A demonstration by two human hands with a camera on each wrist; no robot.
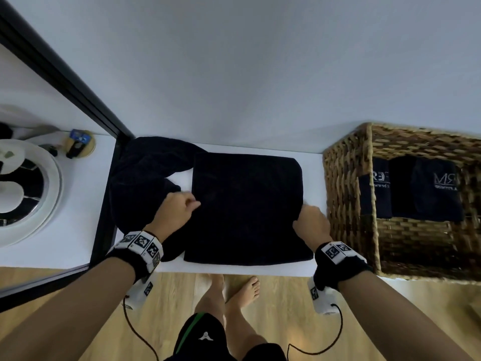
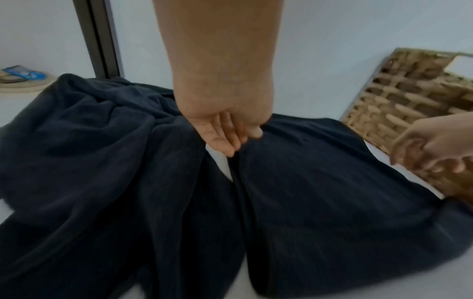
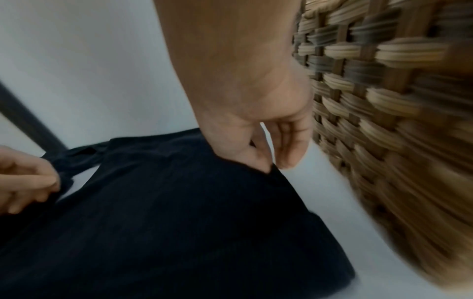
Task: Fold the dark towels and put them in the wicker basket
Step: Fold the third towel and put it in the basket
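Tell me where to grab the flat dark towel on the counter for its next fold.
Probably by its two side edges, at mid-length, one hand from each side. The flat towel lies squared on the counter, and the left hand and right hand already pinch there, so the near half can likely fold away.
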